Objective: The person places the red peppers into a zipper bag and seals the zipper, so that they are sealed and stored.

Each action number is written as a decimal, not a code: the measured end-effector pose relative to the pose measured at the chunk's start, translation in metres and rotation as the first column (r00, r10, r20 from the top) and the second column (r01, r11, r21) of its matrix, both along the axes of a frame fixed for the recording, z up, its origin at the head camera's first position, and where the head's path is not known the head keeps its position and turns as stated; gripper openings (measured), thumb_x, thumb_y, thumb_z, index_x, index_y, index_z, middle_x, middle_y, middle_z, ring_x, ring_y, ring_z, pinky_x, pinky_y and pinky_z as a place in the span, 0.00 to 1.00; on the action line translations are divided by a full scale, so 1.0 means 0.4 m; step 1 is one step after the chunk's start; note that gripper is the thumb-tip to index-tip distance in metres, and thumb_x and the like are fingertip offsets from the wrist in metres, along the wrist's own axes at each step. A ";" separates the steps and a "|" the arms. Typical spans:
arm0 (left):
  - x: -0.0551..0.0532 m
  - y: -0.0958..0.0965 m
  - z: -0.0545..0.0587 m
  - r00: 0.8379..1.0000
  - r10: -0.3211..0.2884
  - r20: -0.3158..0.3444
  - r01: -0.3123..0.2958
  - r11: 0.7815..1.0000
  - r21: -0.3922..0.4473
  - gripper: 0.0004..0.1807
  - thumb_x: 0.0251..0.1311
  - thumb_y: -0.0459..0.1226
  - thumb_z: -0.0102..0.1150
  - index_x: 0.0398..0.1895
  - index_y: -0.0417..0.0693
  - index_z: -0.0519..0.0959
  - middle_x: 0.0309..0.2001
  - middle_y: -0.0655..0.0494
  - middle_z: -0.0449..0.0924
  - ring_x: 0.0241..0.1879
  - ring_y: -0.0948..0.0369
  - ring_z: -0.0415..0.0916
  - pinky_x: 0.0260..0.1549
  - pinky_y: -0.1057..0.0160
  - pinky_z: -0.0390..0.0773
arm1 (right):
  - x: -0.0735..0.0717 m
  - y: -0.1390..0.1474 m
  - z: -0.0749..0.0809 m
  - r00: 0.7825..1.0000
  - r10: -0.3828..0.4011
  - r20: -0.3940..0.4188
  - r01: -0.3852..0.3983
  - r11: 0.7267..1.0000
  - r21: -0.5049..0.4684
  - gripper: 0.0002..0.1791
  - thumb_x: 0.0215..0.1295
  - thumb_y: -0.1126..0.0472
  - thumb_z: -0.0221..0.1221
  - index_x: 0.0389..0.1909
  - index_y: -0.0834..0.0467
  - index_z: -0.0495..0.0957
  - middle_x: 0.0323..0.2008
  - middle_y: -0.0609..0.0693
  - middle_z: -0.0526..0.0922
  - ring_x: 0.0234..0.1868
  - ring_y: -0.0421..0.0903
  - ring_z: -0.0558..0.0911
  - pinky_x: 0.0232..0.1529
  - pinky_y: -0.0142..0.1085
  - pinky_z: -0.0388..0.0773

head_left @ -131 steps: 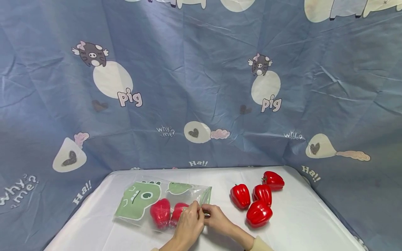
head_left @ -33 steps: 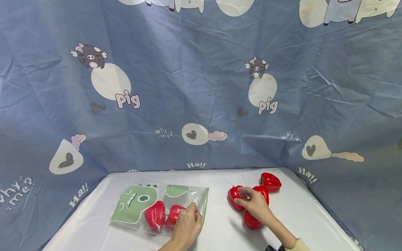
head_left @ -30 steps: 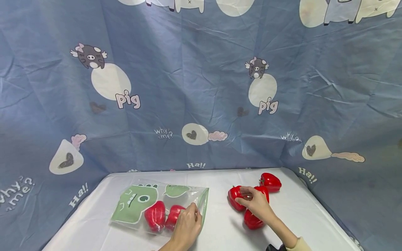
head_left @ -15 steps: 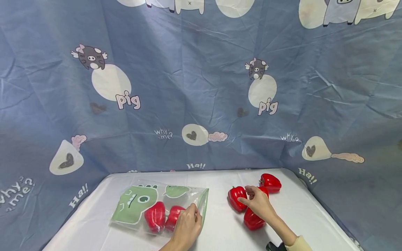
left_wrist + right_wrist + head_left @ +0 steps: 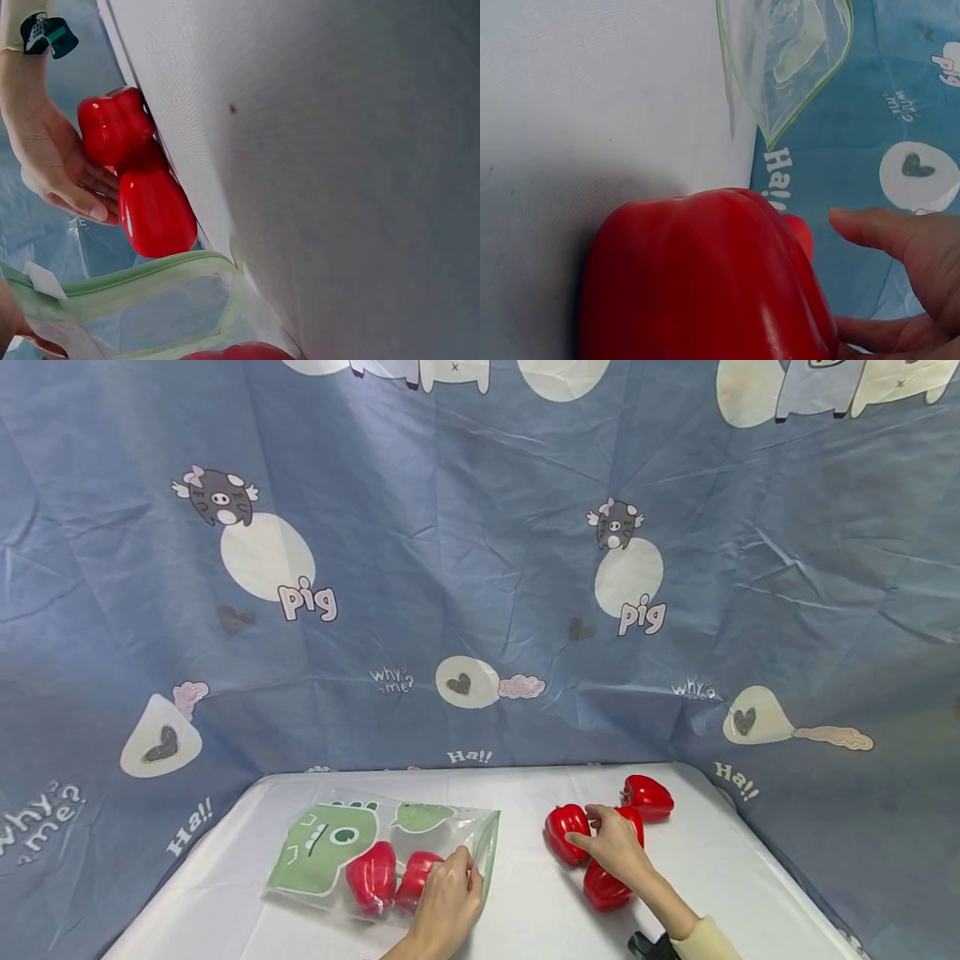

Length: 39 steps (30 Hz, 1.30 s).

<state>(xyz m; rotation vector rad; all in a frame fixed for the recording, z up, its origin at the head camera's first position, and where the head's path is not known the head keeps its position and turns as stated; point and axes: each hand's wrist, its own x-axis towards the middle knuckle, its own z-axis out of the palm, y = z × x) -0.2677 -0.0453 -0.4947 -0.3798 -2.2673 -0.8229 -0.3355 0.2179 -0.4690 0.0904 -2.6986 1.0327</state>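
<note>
My left hand (image 5: pixel 448 893) pinches the green-edged mouth of a clear zip bag (image 5: pixel 322 847) printed with a green monster. Two red bell peppers (image 5: pixel 371 877) lie inside it. On the right, my right hand (image 5: pixel 618 843) hovers among loose red bell peppers, thumb and fingers spread apart. Its fingertips are right at the leftmost pepper (image 5: pixel 564 835). The hand partly covers another pepper (image 5: pixel 632 817) behind it. In the right wrist view, the near pepper (image 5: pixel 705 285) fills the lower middle, and the thumb stands apart from it. In the left wrist view the bag's mouth (image 5: pixel 150 279) gapes.
A front pepper (image 5: pixel 606 889) lies below my right hand, and a far one (image 5: pixel 648 799) sits at the back right. White cloth covers the table (image 5: pixel 517 910). A blue printed curtain (image 5: pixel 480 568) hangs behind it.
My right hand has left the bag's mouth and moved right to the loose peppers. Over the last second it shifted slightly, uncovering more of the leftmost pepper. My left hand keeps its hold.
</note>
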 end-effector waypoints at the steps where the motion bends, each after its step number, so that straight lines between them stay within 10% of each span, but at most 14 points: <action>1: 0.000 0.000 0.001 1.000 -0.001 0.003 0.001 1.000 0.002 0.13 0.47 0.26 0.60 0.19 0.49 0.68 0.12 0.67 0.63 0.16 0.71 0.59 0.16 0.71 0.62 | -0.001 -0.001 0.000 1.000 -0.007 0.010 0.007 1.000 0.007 0.36 0.47 0.54 0.72 0.55 0.69 0.74 0.47 0.60 0.83 0.46 0.55 0.81 0.43 0.48 0.80; 39: 0.002 -0.001 -0.001 1.000 -0.007 0.005 0.007 1.000 0.002 0.12 0.47 0.26 0.60 0.20 0.49 0.69 0.12 0.67 0.63 0.15 0.71 0.59 0.16 0.72 0.63 | -0.023 -0.024 -0.020 1.000 -0.028 0.004 0.026 0.979 0.204 0.36 0.42 0.56 0.74 0.51 0.72 0.75 0.43 0.63 0.82 0.41 0.55 0.82 0.43 0.54 0.80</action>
